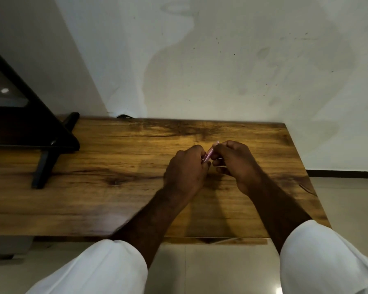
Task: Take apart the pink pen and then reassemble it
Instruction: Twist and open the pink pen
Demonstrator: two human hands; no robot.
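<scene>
Head view: both hands, left hand and right hand, grip pink pen, apparently intact.

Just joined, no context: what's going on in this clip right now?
A person in white sleeves is working a pink pen with both bare hands above a wooden table. The left hand pinches the lower end, the right hand the upper end, with the pen tilted between them. Whether it is already coming apart cannot be told; no loose parts show on the table. A dark stand sits at the left.
</scene>
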